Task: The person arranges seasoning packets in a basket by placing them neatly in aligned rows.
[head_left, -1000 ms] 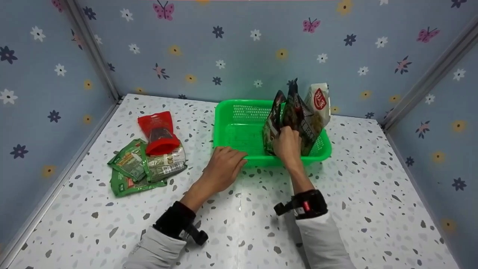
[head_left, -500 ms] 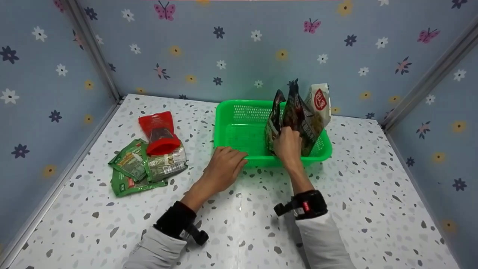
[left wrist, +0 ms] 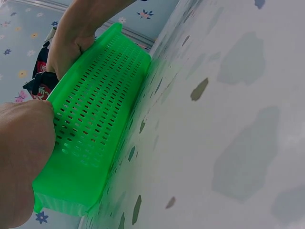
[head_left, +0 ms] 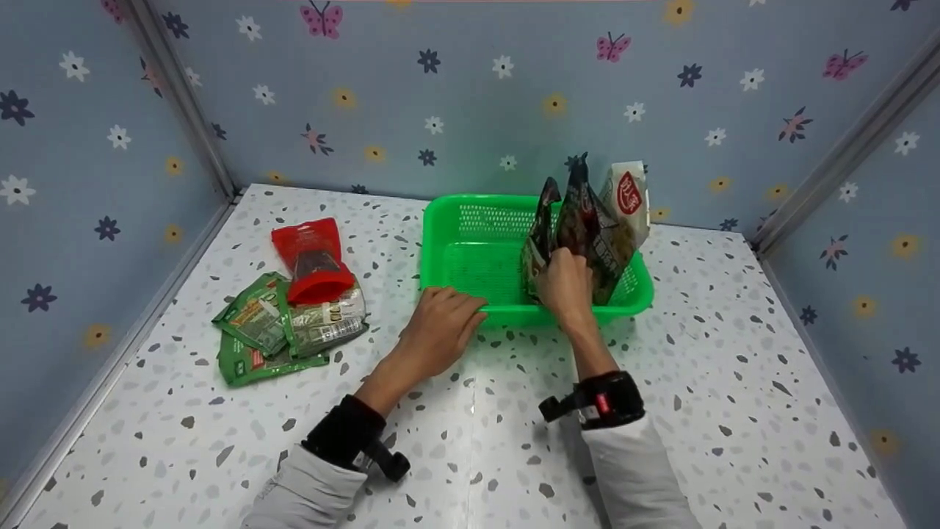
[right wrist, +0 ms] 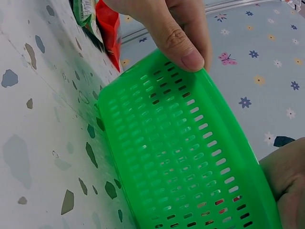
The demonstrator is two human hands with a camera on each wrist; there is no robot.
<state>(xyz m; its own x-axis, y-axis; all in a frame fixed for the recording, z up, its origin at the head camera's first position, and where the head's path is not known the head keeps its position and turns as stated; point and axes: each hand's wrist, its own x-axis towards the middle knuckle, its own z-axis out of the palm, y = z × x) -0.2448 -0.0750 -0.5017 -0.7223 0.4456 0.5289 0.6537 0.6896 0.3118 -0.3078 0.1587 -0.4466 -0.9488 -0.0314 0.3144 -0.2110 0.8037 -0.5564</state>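
A green perforated plastic basket (head_left: 470, 268) stands near the back wall. My left hand (head_left: 440, 330) grips its front rim, with the thumb on the outer wall in the right wrist view. Reaching over that rim, my right hand (head_left: 565, 286) is down among the upright bags, its fingertips hidden. On its left is a narrow dark food bag (head_left: 537, 253); close behind and to its right stands a larger dark bag (head_left: 587, 220). A cream bag with a red label (head_left: 628, 198) leans at the basket's right end. I cannot tell whether the right fingers pinch a bag.
Left of the basket on the speckled white table (head_left: 470, 441) lies a pile: a red pouch (head_left: 312, 253) over several green packets (head_left: 253, 316) and a grey-green one (head_left: 330, 323). Flower-patterned panels (head_left: 470, 95) enclose the back and sides.
The narrow dark bag has shifted slightly to the right against the right hand since the first frame. Both hands and the basket have hardly moved.
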